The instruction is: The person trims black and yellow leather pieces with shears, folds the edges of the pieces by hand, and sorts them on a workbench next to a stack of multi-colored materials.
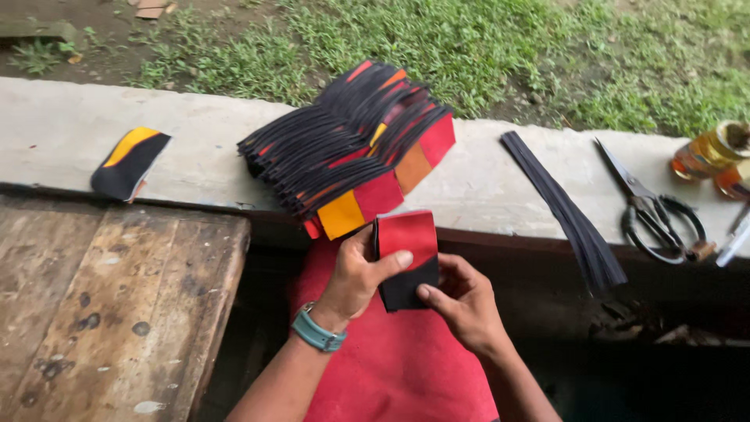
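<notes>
Grasping a red-and-black folded piece, the left hand and right hand keep it upright, long axis near-to-far, before the fanned stack.

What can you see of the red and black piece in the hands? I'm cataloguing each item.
The red and black piece looks like a small flat fabric or leather panel, red above, black below along a curved seam. It is held nearly upright over a red cloth, below the ledge. The left hand pinches its left edge, thumb across the face; the right hand supports its lower right corner.
</notes>
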